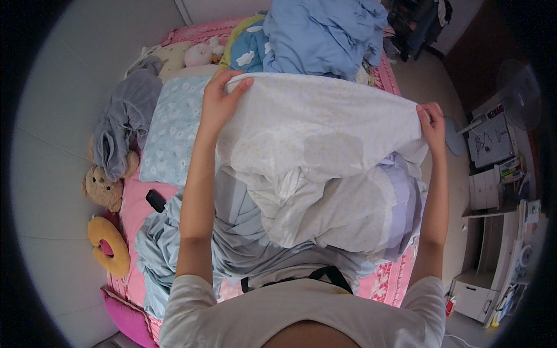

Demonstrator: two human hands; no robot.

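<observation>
A large white bedding cloth with a faint print hangs stretched between my two hands over the bed. My left hand is closed on its upper left corner, thumb on top. At the right end of the same edge, my right hand pinches the cloth. A greyish rectangular patch shows near the cloth's middle. Lower down it falls in folds, and a lavender border shows at its right side. Beneath it lies a crumpled pale blue-grey sheet.
A light blue floral pillow lies left of my left forearm, near a black phone-like object. A teddy bear, grey cloth and yellow ring-shaped pillow line the wall. Blue bedding is heaped at the far end; a white cabinet stands right.
</observation>
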